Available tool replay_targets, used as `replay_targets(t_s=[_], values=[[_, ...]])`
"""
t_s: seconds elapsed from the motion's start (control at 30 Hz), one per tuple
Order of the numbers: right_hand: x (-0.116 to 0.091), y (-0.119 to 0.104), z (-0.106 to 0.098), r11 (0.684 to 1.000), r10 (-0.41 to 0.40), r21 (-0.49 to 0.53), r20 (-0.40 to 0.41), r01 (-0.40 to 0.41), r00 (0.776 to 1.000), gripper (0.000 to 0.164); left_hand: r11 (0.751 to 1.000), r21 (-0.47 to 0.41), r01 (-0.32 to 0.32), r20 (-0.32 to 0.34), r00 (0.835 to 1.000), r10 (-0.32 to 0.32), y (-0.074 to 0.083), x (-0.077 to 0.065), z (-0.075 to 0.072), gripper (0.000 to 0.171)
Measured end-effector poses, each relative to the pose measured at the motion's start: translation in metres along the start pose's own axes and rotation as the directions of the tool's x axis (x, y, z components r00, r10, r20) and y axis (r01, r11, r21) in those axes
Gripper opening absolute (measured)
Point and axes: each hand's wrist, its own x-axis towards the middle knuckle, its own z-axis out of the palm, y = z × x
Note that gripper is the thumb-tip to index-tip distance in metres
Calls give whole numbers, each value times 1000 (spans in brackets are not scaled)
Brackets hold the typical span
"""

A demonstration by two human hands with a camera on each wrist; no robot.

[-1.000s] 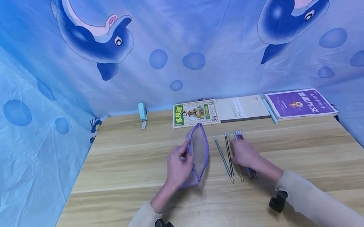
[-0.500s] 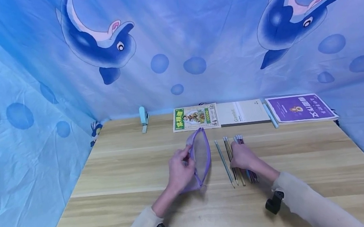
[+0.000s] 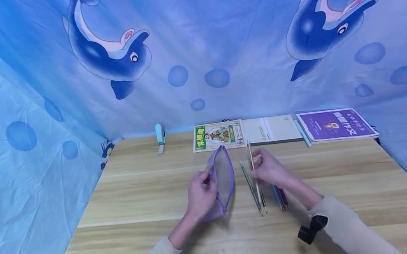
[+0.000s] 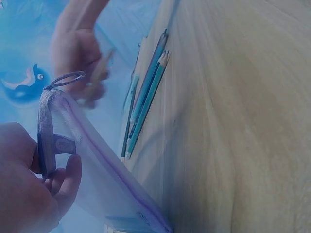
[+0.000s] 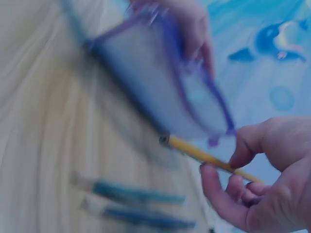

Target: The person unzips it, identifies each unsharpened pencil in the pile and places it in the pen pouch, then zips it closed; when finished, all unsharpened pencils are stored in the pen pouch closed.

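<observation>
My left hand [image 3: 200, 194] grips one side of the rim of a purple-edged, see-through zip pencil pouch [image 3: 224, 174]. The pouch gapes open, and a zip loop [image 4: 68, 79] shows at one end. In my right hand [image 3: 268, 169], thumb and fingers pinch a yellow pencil [image 5: 197, 152], raised off the table just right of the pouch. Between the hands a teal pencil [image 3: 248, 184] lies on the wood, with a darker pencil [image 3: 264, 204] beside it. Partly under my right hand is a bundle of several dark and blue pencils [image 3: 281, 198].
At the back of the table [image 3: 130, 205] stands a light-blue stapler [image 3: 160, 136]. A green-and-white booklet [image 3: 219, 135], a cream notebook [image 3: 272, 130], a light-blue stick-like item [image 3: 302, 132] and a purple book [image 3: 335, 124] lie along the back edge. A blue dolphin-print curtain [image 3: 187, 41] hangs behind.
My right hand has picked up the yellow pencil from the table and carried it slightly left, towards the pouch. My left hand keeps its grip on the pouch.
</observation>
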Motion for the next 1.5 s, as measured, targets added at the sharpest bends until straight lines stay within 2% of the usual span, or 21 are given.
replay_targets(t_s=[0.13,0.37,0.5,0.67,1.0,1.17,1.3,1.5], values=[[0,-25,19,985,-47,164,-24,51,999,71,1000,0,15,-13,1000,-15,1,0,-4,46],[5,-43,54,951,-160,260,-52,168,986,69,1000,14,20,-45,999,-20,0,-2,-4,48],[4,-45,65,950,-184,245,-60,193,981,73,1000,28,10,-53,999,-8,1,1,-4,48],[0,-44,71,971,-178,154,-47,183,983,77,1000,19,24,-59,998,-23,3,4,-3,49],[-3,-45,76,983,-181,45,15,180,983,68,998,12,62,-87,994,-61,4,5,-2,49],[-3,-44,73,987,-161,17,41,161,986,62,999,15,50,-99,994,-48,4,6,0,48],[-4,-41,69,983,-183,-6,44,183,982,57,999,19,50,-96,994,-47,4,6,0,46],[-8,-34,50,974,-224,36,-4,224,975,49,995,-43,96,-77,992,-99,7,7,-4,47]])
